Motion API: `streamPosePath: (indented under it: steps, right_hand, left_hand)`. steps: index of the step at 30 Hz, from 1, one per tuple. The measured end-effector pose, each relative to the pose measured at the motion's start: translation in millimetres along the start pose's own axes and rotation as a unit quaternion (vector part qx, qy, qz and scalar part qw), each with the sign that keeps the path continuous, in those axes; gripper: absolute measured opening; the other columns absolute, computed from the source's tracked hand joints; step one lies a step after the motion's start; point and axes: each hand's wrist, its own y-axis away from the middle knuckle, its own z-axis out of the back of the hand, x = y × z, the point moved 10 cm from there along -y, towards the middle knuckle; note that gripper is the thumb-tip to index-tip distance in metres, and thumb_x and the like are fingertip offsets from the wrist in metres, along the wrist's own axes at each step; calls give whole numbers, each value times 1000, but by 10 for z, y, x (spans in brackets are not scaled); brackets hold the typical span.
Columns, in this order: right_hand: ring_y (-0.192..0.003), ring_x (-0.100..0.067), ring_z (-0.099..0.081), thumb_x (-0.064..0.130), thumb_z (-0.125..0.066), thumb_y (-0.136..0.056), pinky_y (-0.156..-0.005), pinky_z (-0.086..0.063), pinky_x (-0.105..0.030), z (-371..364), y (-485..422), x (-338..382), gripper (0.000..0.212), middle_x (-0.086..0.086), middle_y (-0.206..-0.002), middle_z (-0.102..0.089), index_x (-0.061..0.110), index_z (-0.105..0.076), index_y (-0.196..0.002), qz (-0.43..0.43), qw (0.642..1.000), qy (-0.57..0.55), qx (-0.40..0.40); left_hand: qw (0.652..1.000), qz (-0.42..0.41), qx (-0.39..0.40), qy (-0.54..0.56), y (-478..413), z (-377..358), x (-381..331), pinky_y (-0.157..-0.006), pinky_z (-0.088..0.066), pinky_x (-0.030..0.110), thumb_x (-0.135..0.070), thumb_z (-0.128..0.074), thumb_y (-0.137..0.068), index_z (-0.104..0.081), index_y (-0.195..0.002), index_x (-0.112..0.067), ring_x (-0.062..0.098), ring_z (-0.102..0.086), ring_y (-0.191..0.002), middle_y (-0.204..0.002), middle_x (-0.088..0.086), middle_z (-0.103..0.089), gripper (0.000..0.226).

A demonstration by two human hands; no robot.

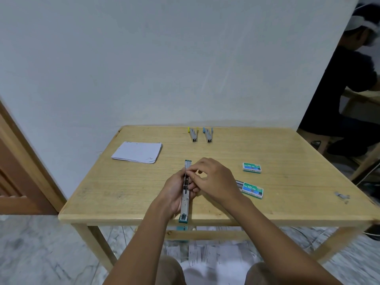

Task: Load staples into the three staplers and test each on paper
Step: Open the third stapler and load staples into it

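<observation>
A teal stapler (185, 199) is swung fully open, lying lengthwise above the table's front edge. My left hand (174, 192) grips its metal staple channel from the left. My right hand (211, 177) has its fingertips pinched together at the channel's upper part; whether staples are between them is hidden. Two more staplers lie at the back: one with yellow trim (193, 134) and one with blue trim (208, 134). A stack of paper (137, 152) lies back left. One staple box (252, 168) sits shut at the right; another (251, 189) lies nearer with its tray slid out.
The wooden table (287, 202) stands against a white wall. Loose staple bits (342, 196) lie near its right edge. Scattered papers (213, 254) cover the floor under it. A second person (347, 95) sits at the far right. A wooden door (16, 177) is at the left.
</observation>
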Motion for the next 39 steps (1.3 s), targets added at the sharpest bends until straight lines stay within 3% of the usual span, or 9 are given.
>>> streamPosePath:
  steps: [6,11,16,24,29,34,37,39]
  right_hand:
    - [-88,-2,-54,38,-61,-92,-66,-40,-24,-41,-49,56,15,14,-96,-66,34,-74,-97,-15,1000,16,18]
    - [-90,-3,-57,40,-56,-95,-71,-45,-27,-48,-24,-71,19,15,-99,-65,33,-72,-100,-47,999,15,20]
    - [-90,-2,-56,36,-55,-96,-77,-48,-29,-66,4,-122,18,15,-98,-64,30,-72,-100,-61,998,-7,30]
    - [-83,-3,-54,40,-47,-99,-64,-40,-23,-198,-21,-127,27,15,-96,-59,31,-73,-99,-55,994,39,90]
    - [-90,-7,-58,38,-47,-99,-73,-48,-30,-199,-22,-74,28,13,-102,-62,29,-73,-107,-31,991,59,115]
    - [-84,-5,-56,41,-49,-99,-72,-46,-27,-24,43,-106,26,17,-99,-59,33,-71,-110,-69,995,6,65]
    - [-81,-5,-58,44,-53,-96,-75,-51,-31,72,171,-90,23,16,-96,-60,34,-68,-110,-83,995,-47,38]
    - [-81,-3,-58,51,-55,-92,-76,-53,-34,15,256,-10,22,16,-95,-60,36,-66,-104,-68,992,-69,86]
  left_hand:
    - [1000,-5,-11,24,-25,59,1,-49,-38,25,-20,-41,-103,-59,-98,-3,10,-37,-44,-62,4,-40,25]
    - [999,9,33,-1,-14,-23,43,-53,-37,26,-36,-35,-105,-51,-61,-10,14,-34,-47,-54,4,-35,54]
    - [999,15,43,-5,-16,-57,45,-53,-37,26,-38,-32,-106,-51,-58,-10,15,-34,-48,-55,4,-34,58]
    - [1000,13,16,-3,-3,-9,45,-49,-38,24,-35,-35,-106,-55,-76,-7,12,-36,-45,-57,2,-36,45]
    - [1000,14,20,1,-21,6,56,-48,-39,24,-35,-36,-105,-55,-74,-7,11,-37,-46,-59,2,-36,46]
    - [999,8,34,14,8,-33,42,-46,-41,23,-34,-33,-105,-53,-73,-8,11,-35,-47,-60,3,-36,46]
    - [999,2,24,23,1,17,22,-53,-43,25,-28,-34,-103,-53,-91,-6,13,-38,-54,-66,4,-40,31]
    - [1000,-3,1,20,-25,82,3,-59,-50,31,-25,-36,-102,-52,-102,-6,18,-47,-62,-73,8,-49,25]
